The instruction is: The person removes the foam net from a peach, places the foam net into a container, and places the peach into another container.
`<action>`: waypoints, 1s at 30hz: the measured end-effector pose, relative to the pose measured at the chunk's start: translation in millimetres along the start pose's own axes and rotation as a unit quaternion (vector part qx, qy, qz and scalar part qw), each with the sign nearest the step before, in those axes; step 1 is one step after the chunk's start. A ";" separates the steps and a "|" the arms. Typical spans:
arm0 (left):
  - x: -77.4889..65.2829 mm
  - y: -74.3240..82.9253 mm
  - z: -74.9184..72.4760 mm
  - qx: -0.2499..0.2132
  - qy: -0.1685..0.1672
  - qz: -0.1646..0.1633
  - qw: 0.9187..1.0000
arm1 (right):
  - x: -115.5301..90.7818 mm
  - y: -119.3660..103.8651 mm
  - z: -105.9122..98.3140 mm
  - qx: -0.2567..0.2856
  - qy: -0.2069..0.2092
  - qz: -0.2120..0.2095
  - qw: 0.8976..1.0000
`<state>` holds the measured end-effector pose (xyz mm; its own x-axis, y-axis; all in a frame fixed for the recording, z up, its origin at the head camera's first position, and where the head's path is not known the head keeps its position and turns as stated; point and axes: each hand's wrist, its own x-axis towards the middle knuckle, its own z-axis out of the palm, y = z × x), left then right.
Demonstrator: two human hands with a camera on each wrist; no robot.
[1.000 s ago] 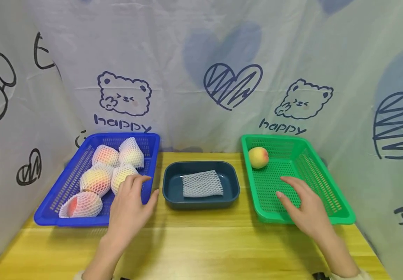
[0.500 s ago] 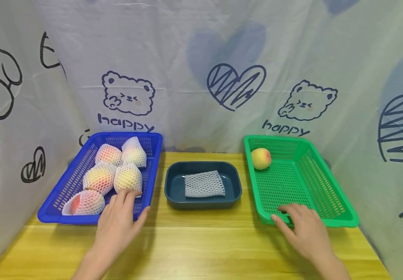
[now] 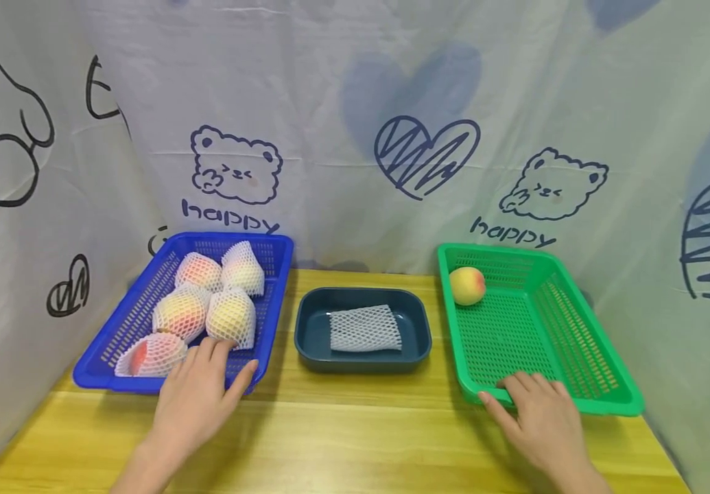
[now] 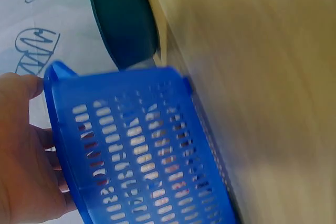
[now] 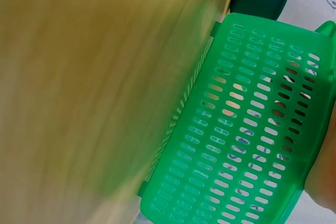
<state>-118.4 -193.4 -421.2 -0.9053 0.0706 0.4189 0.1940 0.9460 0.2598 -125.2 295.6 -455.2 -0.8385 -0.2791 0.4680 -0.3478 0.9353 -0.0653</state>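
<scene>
My left hand [image 3: 191, 394] grips the front rim of the blue plastic basket [image 3: 98, 382], fingers over the inside and thumb by the right corner. In the left wrist view, its fingers show behind the rim of the perforated wall. Several peaches [image 3: 231, 317] in white foam nets lie in this basket. At the front of the green plastic basket [image 3: 608, 406], my right hand [image 3: 542, 422] holds the rim, fingertips inside and thumb along the edge. One bare peach [image 3: 468, 285] sits in its back left corner. The right wrist view shows only part of that hand [image 5: 323, 171].
Between the baskets stands a dark teal tray [image 3: 363, 365] with a white foam net [image 3: 365, 329] lying flat in it. All rest on a yellow wooden table [image 3: 355, 446]. A white curtain [image 3: 330, 199] with drawn bears and hearts closes off the back and sides.
Both hands have come down and back from above the baskets onto their front rims, fingers now hooked over the edges. The view has shifted slightly; the peaches and foam net stay put.
</scene>
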 end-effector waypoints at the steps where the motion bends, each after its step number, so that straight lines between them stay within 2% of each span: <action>1: 2.5 -2.3 -1.1 0.001 -0.002 -0.002 1.000 | -0.5 0.1 -0.1 0.001 0.001 0.000 1.000; 12: 37.4 -25.8 -6.6 0.008 -0.016 -0.012 1.000 | -0.9 -0.5 -1.2 0.002 -0.010 0.002 1.000; 15: 49.0 -27.3 -10.5 0.019 -0.041 -0.008 0.999 | -0.1 -0.8 -2.1 0.003 -0.014 0.003 1.000; 19: 66.5 -27.2 -17.8 0.023 -0.093 0.008 0.995 | 0.0 -0.6 -2.8 0.004 -0.017 0.005 1.000; 25: 99.7 -35.1 -30.2 0.003 -0.171 0.067 0.983 | -0.4 -0.5 -3.2 0.005 -0.019 0.009 1.000; 30: 128.6 -52.9 -37.7 -0.079 -0.238 0.109 0.962 | 0.5 -1.6 -4.1 0.004 -0.033 0.013 0.999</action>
<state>-230.9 -246.3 -348.3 -0.8995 0.4350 0.0418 0.4203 0.8350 0.3552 -123.3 294.9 -451.3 -0.8731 -0.2688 0.4069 -0.3287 0.9407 -0.0839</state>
